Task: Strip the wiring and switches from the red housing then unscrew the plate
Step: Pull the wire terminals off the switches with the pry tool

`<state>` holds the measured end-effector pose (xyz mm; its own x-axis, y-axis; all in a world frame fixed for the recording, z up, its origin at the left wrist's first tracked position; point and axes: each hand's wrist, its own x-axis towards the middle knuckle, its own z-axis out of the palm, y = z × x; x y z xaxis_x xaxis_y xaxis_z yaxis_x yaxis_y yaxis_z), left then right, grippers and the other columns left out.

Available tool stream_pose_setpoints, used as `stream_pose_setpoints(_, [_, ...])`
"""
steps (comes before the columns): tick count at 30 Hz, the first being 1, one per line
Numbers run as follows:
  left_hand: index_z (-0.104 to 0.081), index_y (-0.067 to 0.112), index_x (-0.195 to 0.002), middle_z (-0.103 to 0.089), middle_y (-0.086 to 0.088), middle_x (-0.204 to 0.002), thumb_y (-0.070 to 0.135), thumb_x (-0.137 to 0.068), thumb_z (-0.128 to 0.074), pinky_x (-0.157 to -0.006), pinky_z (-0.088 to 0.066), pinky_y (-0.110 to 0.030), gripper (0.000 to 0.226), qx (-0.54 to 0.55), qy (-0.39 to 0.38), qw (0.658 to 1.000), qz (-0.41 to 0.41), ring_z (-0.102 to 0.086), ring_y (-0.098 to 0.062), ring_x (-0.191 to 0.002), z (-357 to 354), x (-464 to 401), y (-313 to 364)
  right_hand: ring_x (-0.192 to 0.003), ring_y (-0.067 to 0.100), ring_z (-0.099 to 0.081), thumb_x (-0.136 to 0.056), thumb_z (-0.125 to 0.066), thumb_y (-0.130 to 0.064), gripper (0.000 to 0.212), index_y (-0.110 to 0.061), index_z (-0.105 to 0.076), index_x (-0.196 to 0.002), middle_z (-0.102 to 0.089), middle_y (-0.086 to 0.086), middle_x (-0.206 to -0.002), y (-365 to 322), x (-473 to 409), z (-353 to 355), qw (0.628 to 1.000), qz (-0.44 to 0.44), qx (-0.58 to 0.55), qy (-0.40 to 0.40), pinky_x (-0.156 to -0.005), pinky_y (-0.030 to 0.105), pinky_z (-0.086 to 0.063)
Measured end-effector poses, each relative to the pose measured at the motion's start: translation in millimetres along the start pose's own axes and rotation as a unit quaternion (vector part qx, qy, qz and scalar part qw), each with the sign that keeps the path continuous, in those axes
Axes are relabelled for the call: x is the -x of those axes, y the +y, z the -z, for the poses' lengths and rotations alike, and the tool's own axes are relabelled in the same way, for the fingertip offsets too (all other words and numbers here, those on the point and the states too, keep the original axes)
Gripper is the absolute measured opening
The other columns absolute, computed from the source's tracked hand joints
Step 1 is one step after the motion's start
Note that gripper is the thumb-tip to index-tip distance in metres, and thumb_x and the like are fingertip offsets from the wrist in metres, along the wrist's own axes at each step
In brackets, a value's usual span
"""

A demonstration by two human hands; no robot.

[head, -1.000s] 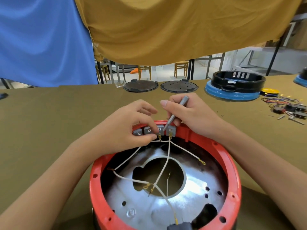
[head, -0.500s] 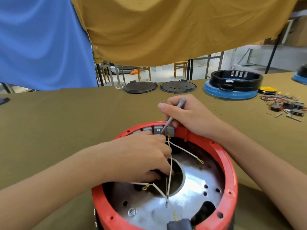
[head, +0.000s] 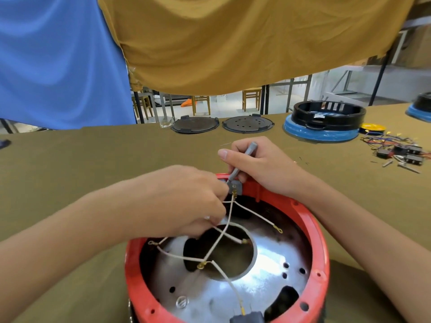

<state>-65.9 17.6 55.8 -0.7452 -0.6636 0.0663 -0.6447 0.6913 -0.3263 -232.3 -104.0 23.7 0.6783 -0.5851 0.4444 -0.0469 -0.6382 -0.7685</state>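
The round red plastic housing (head: 312, 231) sits on the olive-green cloth table (head: 81, 164) just in front of the person, open side up, with the shiny round metal plate (head: 268, 278) screwed in its floor and thin white wires with brass terminals (head: 217, 243) strung across it. The right hand (head: 261, 166) grips a slim grey metal tool (head: 242, 162) like a pen, tip down on the small grey switch block (head: 235, 186) at the far rim; the left hand (head: 186, 203) pinches the wires just below that block. The step in hand looks like freeing a terminal from the switch; it should go best by levering gently at the brass tab while pulling the wire straight along its own line (tugging sideways may tear the strand). Any switches left of the block are hidden behind the left hand, so how many remain cannot be told; the tool's tip is too small to read; the housing's near edge and a dark plug (head: 247, 318) there are cut off by the frame.
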Motion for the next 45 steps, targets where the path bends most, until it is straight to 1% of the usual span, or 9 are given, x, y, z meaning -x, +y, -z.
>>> stream_pose_setpoints(7, [-0.06, 0.04, -0.08, -0.06, 0.021, -0.077, 0.039, -0.086, -0.055, -0.068, -0.045, -0.021, 0.008, 0.107, 0.013, 0.982, 0.158, -0.058, -0.001, -0.075, 24, 21, -24, -0.054, 0.012, -0.058, -0.099, -0.055, -0.035, 0.043, -0.004, -0.063, -0.071, -0.061, 0.013, -0.064, -3, 1, 0, 0.998, 0.041, 0.0, 0.047, -0.057, 0.021, -0.045])
stream_pose_setpoints(11, [-0.075, 0.032, -0.087, -0.072, 0.009, -0.079, 0.028, -0.089, -0.072, -0.068, -0.052, -0.023, 0.005, 0.409, 0.045, 0.894, 0.18, -0.067, -0.008, -0.072, 15, 25, -37, -0.057, 0.006, -0.052, -0.1, -0.044, -0.039, 0.053, -0.003, -0.065, -0.069, -0.055, 0.003, -0.058, -6, 3, 1, 0.996, 0.058, -0.003, 0.066, -0.059, 0.017, -0.04])
stream_pose_setpoints(15, [-0.078, 0.027, -0.09, -0.075, 0.001, -0.083, 0.033, -0.087, -0.077, -0.072, -0.053, -0.02, 0.007, 0.492, 0.11, 0.832, 0.231, -0.068, -0.014, -0.074, -5, 16, -51, -0.072, 0.022, -0.059, -0.099, -0.032, -0.04, 0.055, -0.003, -0.061, -0.071, -0.06, 0.011, -0.075, -7, 6, 2, 0.992, 0.083, -0.015, 0.098, -0.069, 0.036, -0.048])
stream_pose_setpoints(19, [-0.079, 0.025, -0.092, -0.074, 0.003, -0.079, 0.03, -0.083, -0.072, -0.068, -0.051, -0.016, 0.012, 0.512, 0.183, 0.79, 0.284, -0.065, -0.006, -0.072, -24, 2, -52, -0.072, 0.005, -0.056, -0.102, -0.048, -0.029, 0.032, -0.007, -0.068, -0.089, -0.062, -0.006, -0.077, -7, 8, 4, 0.991, 0.094, 0.03, 0.092, -0.069, 0.018, -0.042])
stream_pose_setpoints(22, [-0.079, 0.022, -0.094, -0.075, 0.0, -0.08, 0.033, -0.084, -0.069, -0.066, -0.051, -0.016, 0.017, 0.511, 0.228, 0.772, 0.302, -0.067, -0.007, -0.073, -36, -4, -50, -0.062, 0.018, -0.053, -0.091, -0.069, -0.033, 0.013, -0.021, -0.07, -0.094, -0.061, -0.012, -0.074, -8, 7, 2, 0.992, 0.065, 0.087, 0.067, -0.058, 0.03, -0.045])
stream_pose_setpoints(26, [-0.078, 0.021, -0.087, -0.075, 0.0, -0.074, 0.037, -0.082, -0.067, -0.064, -0.05, -0.013, 0.021, 0.515, 0.246, 0.763, 0.303, -0.065, -0.004, -0.066, -46, -8, -49, -0.066, 0.022, -0.058, -0.088, -0.073, -0.029, 0.006, -0.024, -0.073, -0.092, -0.067, -0.01, -0.078, -9, 6, 0, 0.986, 0.051, 0.153, 0.048, -0.065, 0.039, -0.049])
stream_pose_setpoints(34, [-0.072, 0.044, -0.107, -0.075, 0.013, -0.103, 0.054, -0.079, -0.065, -0.085, -0.053, -0.025, 0.031, 0.505, 0.175, 0.774, 0.34, -0.071, -0.005, -0.095, -51, 2, -49, -0.065, -0.007, -0.056, -0.092, -0.067, -0.025, 0.011, -0.023, -0.069, -0.081, -0.061, -0.016, -0.07, 6, 3, 16, 0.959, -0.072, 0.222, 0.159, -0.056, 0.004, -0.04])
stream_pose_setpoints(40, [-0.072, 0.039, -0.112, -0.075, 0.007, -0.11, 0.04, -0.092, -0.06, -0.094, -0.051, -0.035, 0.024, 0.543, 0.097, 0.771, 0.319, -0.071, -0.013, -0.101, -52, 8, -42, -0.088, 0.029, -0.066, -0.085, -0.065, -0.016, 0.013, -0.004, -0.063, -0.08, -0.069, 0.015, -0.092, 47, 4, 66, 0.893, -0.323, 0.271, 0.156, -0.072, 0.04, -0.054])
stream_pose_setpoints(45, [-0.074, 0.032, -0.11, -0.076, 0.006, -0.105, 0.036, -0.092, -0.062, -0.091, -0.051, -0.032, 0.022, 0.525, 0.131, 0.774, 0.33, -0.072, -0.013, -0.098, -52, 3, -37, -0.071, 0.025, -0.058, -0.08, -0.066, -0.013, 0.013, -0.002, -0.058, -0.078, -0.065, 0.012, -0.102, 62, 6, 75, 0.85, -0.383, 0.339, 0.13, -0.056, 0.03, -0.043])
